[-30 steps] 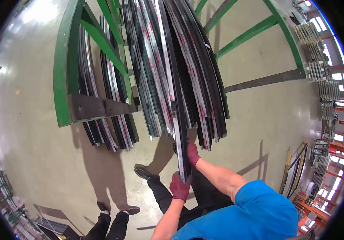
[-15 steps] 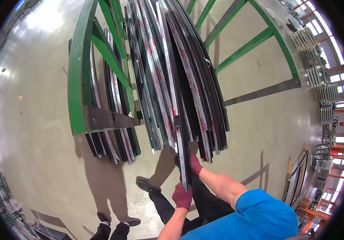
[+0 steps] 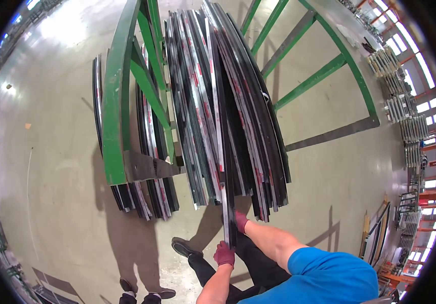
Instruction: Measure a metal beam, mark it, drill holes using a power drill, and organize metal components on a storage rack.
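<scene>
A long, narrow metal profile (image 3: 226, 215), silver on one face and black on the other, sticks out toward me from a stack of similar profiles (image 3: 195, 96). My left hand (image 3: 224, 254), in a dark red glove, is closed around its near end. Just farther up, my right hand (image 3: 240, 222), gloved alike, grips the profile from the right side; some of its fingers are hidden behind it. The profile's far part lies slanted on top of the stack, over the black and silver lengths with red marks.
A green metal frame (image 3: 114, 111) stands left of the stack, with more profiles (image 3: 164, 197) beside it. Another green frame (image 3: 357, 76) spreads to the right. At the lower left are another person's shoes (image 3: 163, 293). Framed pieces (image 3: 375, 230) lean at the right.
The whole scene sits lower in the view. The profile's near end has swung slightly left, with both hands keeping their hold on it.
</scene>
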A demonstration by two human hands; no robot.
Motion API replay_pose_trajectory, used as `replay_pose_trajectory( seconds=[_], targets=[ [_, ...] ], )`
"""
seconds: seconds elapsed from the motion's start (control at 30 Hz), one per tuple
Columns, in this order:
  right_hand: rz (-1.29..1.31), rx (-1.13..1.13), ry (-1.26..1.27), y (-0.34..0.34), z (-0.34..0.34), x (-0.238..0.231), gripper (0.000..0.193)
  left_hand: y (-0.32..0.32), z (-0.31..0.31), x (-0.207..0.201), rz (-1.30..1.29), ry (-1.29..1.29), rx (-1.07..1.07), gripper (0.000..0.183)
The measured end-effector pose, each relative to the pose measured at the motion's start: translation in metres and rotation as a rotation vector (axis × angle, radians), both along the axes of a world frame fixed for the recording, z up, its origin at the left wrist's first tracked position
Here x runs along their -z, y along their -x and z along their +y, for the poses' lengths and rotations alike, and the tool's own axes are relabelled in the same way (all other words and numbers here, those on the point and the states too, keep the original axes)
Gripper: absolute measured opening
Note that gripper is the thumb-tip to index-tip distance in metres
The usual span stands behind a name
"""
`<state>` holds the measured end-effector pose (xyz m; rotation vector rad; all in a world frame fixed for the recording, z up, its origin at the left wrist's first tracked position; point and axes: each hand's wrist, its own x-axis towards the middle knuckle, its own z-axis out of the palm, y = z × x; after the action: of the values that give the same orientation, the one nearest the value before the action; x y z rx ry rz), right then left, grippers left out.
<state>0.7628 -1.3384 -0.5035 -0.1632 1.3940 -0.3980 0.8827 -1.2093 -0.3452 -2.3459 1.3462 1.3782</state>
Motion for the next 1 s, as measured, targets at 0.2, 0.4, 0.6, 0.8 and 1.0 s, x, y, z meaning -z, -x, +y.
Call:
replay_pose_trajectory(
  seconds=[0.2, 0.4, 0.6, 0.8, 1.0],
  targets=[
    [0.277, -0.215, -0.052, 0.004, 0.000, 0.027, 0.056, -0.001, 0.004, 0.021, -0.001, -0.030, 0.015, 0.056],
    [0.223, -0.208, -0.009, 0.020, 0.002, 0.027, 0.055, 0.008, -0.004, 0.013, 0.015, -0.029, 0.059, 0.048],
    [0.115, -0.066, -0.069, -0.005, -0.025, -0.021, 0.042, -0.001, -0.003, 0.024, 0.000, -0.024, 0.017, 0.053],
    [0.100, -0.074, -0.022, 0.037, -0.002, 0.042, 0.046, 0.002, -0.017, 0.013, 0.036, 0.011, 0.007, 0.049],
    [-0.003, -0.151, -0.097, -0.002, -0.013, -0.019, 0.048, -0.009, 0.009, 0.012, -0.011, -0.011, -0.062, 0.049]
  ],
)
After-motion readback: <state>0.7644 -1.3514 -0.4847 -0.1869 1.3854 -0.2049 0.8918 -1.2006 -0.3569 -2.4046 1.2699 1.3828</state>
